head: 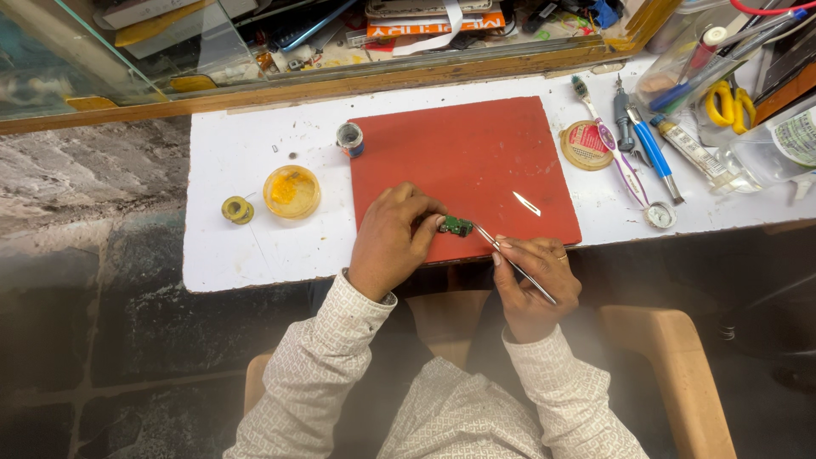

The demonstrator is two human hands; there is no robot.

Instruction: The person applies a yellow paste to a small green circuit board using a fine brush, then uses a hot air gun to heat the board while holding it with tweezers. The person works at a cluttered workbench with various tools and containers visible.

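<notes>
We work at a white bench (255, 246) by a glass case (127, 59), red mat (476, 161) at its front edge, our left hand (393, 242) pinching a small green circuit board (457, 226), our right hand (534, 285) pinching tweezers (510, 262), yellow flux tub (291, 191) left, toothbrush (612, 144) right.

Red mat (476, 161) on white table (246, 246). Round yellow tub (291, 191) left of mat, small yellow roll (238, 209) beside it. Little grey pot (349, 138) at mat's top corner. Toothbrush (605, 136), blue pen (653, 149), round lid (583, 145) on right. Yellow scissors (731, 104) far right.

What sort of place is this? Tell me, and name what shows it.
Probably a small electronics repair bench: a green circuit board worked with tweezers on a red work mat, with a solder spool alongside.
</notes>
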